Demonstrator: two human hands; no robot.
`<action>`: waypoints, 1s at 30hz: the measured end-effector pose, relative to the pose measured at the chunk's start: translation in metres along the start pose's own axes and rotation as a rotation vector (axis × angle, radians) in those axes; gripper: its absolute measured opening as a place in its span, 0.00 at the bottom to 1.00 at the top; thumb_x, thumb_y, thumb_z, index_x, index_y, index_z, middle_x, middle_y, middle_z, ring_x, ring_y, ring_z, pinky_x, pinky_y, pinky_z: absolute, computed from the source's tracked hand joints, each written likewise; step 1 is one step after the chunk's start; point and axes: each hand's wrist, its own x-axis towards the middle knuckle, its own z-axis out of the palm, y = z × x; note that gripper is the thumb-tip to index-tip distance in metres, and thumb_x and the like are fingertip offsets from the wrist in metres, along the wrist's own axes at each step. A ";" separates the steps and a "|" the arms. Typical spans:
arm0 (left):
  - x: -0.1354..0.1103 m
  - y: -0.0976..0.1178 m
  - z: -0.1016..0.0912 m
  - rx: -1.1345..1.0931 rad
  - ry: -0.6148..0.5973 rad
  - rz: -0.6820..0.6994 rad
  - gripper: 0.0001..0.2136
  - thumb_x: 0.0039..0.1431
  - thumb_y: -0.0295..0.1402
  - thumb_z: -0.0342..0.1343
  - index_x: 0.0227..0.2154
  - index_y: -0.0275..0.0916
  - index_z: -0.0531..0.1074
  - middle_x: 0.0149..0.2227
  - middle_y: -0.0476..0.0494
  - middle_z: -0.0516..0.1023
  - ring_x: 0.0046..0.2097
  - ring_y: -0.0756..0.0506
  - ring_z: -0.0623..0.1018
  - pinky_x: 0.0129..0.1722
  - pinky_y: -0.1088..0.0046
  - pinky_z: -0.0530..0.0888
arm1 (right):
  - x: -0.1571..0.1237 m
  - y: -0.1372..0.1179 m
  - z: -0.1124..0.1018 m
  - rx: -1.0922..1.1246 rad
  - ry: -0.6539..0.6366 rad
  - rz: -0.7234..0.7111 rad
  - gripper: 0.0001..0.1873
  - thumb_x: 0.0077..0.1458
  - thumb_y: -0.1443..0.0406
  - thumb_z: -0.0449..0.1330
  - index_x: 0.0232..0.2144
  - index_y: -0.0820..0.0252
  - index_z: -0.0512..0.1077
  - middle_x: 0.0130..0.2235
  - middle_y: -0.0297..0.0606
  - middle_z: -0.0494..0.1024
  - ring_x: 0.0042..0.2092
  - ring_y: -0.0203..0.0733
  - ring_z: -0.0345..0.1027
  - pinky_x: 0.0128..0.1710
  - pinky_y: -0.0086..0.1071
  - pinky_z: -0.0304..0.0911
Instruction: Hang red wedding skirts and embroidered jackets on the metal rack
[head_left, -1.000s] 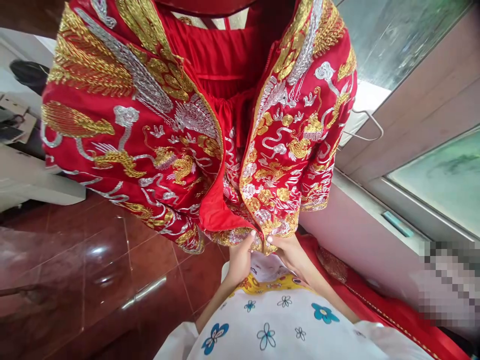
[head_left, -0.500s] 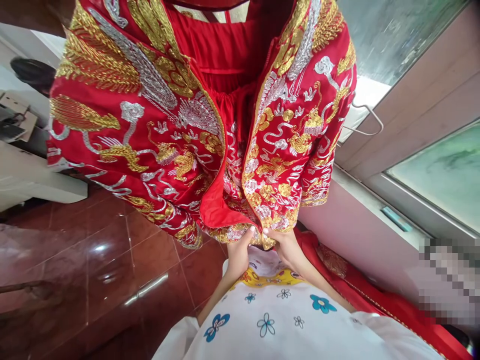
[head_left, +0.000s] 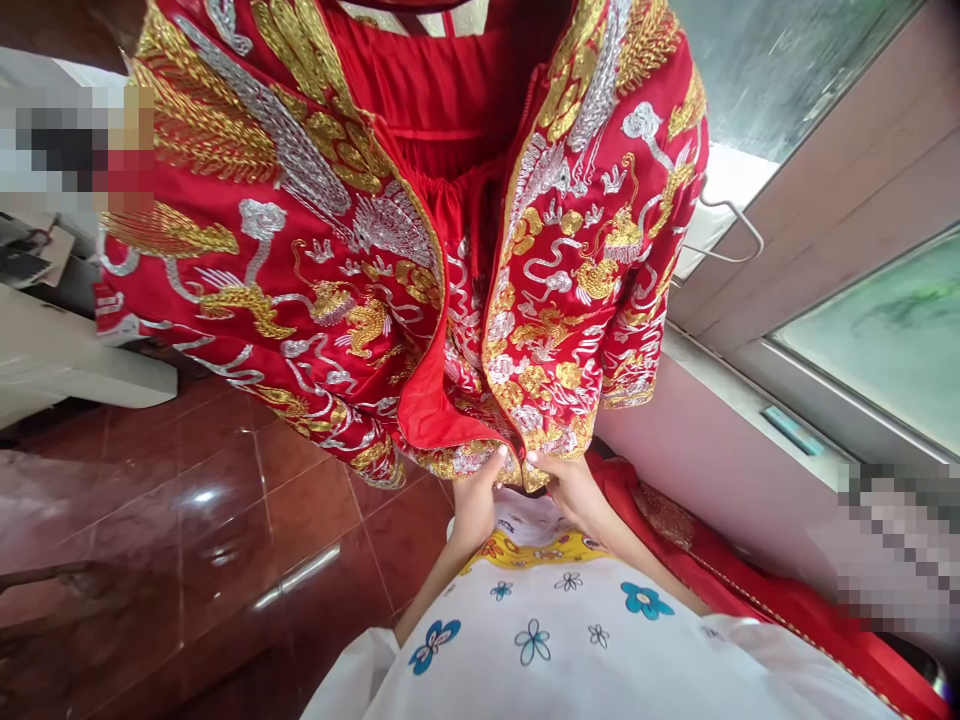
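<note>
Head view: my left hand [head_left: 474, 503] and right hand [head_left: 576, 492] each pinch a front edge of the red embroidered jacket [head_left: 315, 270] at its hem, at six o'clock on the garment, which hangs open before me with the window [head_left: 885, 350] at three o'clock. I judge the step to be matching the two edges; closing them calls for level hems and a steady pinch

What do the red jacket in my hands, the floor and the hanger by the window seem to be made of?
The red jacket, its hem pinched by the left hand and right hand, looks like smooth, faintly glossy satin-like cloth with raised gold and silver metallic thread. The floor seems glazed reddish-brown tile: grout lines, mirror-like glare. The hanger looks like thin bent wire, probably metal.
</note>
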 end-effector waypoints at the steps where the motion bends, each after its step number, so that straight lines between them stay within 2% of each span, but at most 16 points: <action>1: 0.000 -0.001 -0.001 0.009 -0.006 0.000 0.27 0.44 0.33 0.67 0.50 0.40 0.69 0.48 0.42 0.76 0.52 0.41 0.74 0.55 0.61 0.68 | 0.001 0.001 -0.001 0.004 -0.010 -0.002 0.36 0.32 0.69 0.71 0.48 0.56 0.69 0.43 0.39 0.78 0.47 0.49 0.72 0.51 0.46 0.65; 6: 0.000 -0.004 -0.005 0.039 -0.040 0.025 0.26 0.46 0.34 0.66 0.50 0.41 0.69 0.49 0.43 0.76 0.53 0.41 0.73 0.57 0.61 0.67 | 0.003 0.004 -0.003 0.006 -0.040 -0.018 0.35 0.32 0.69 0.70 0.48 0.56 0.69 0.44 0.39 0.78 0.48 0.49 0.71 0.53 0.46 0.64; 12: 0.000 -0.005 -0.006 0.046 -0.041 0.010 0.26 0.46 0.34 0.66 0.50 0.41 0.69 0.49 0.43 0.76 0.53 0.41 0.73 0.56 0.61 0.67 | 0.002 0.004 0.000 0.001 -0.018 -0.014 0.37 0.30 0.69 0.70 0.48 0.57 0.69 0.44 0.39 0.78 0.49 0.49 0.70 0.54 0.46 0.63; 16: 0.001 -0.007 -0.007 0.064 -0.029 0.037 0.25 0.45 0.34 0.66 0.49 0.41 0.70 0.48 0.43 0.77 0.55 0.41 0.72 0.56 0.61 0.67 | 0.001 0.005 0.000 -0.023 -0.011 -0.045 0.34 0.32 0.68 0.70 0.47 0.57 0.70 0.44 0.39 0.78 0.49 0.49 0.70 0.54 0.46 0.63; 24: 0.002 -0.016 -0.014 0.264 0.023 0.137 0.20 0.46 0.35 0.66 0.45 0.39 0.73 0.46 0.43 0.77 0.56 0.40 0.71 0.60 0.59 0.63 | 0.000 0.007 0.007 -0.020 0.116 -0.136 0.36 0.30 0.70 0.70 0.47 0.56 0.69 0.43 0.38 0.78 0.47 0.46 0.71 0.53 0.43 0.64; 30: 0.001 -0.017 -0.012 0.333 -0.021 0.156 0.19 0.44 0.32 0.67 0.42 0.40 0.74 0.45 0.43 0.78 0.57 0.39 0.70 0.62 0.58 0.60 | 0.006 0.006 0.007 0.012 0.141 -0.065 0.37 0.29 0.70 0.70 0.47 0.56 0.68 0.43 0.38 0.78 0.43 0.47 0.72 0.49 0.43 0.67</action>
